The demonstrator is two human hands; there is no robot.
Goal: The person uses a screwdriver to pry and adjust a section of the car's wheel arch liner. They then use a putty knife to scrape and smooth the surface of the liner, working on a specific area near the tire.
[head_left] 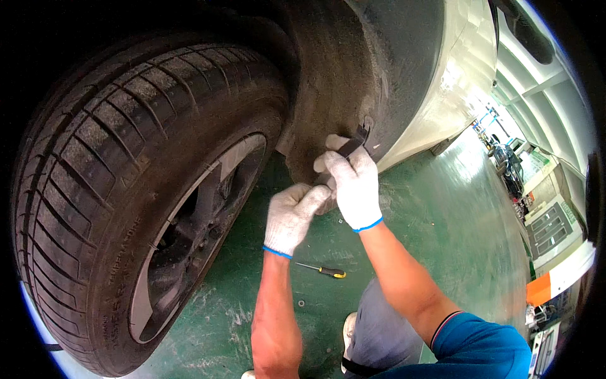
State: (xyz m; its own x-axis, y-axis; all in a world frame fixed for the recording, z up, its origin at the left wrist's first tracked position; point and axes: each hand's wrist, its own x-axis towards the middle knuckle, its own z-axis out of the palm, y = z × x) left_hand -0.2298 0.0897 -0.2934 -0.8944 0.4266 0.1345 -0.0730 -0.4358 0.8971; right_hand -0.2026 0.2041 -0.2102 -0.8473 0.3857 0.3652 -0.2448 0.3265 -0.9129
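Note:
My right hand (355, 188), in a white knit glove with a blue cuff, is closed around a short, flat black piece (355, 143). The piece's upper end meets the wheel-arch liner (328, 82) near its lower outer edge; its exact kind cannot be made out. Just left and lower, my gloved left hand (289, 219) is closed, thumb and fingers pressed together at the liner's bottom edge beside my right hand. What its fingertips pinch is mostly hidden. On the left stands a car wheel with a dark, dusty tire (95, 158) and a spoked rim (208, 196).
A screwdriver (331, 272) with a black and yellow handle lies on the green floor (410, 215) below my hands. Near it is a small ring-shaped piece (301, 303). The pale car body panel (464, 63) curves above right. Shop equipment (505, 164) stands farther off at right.

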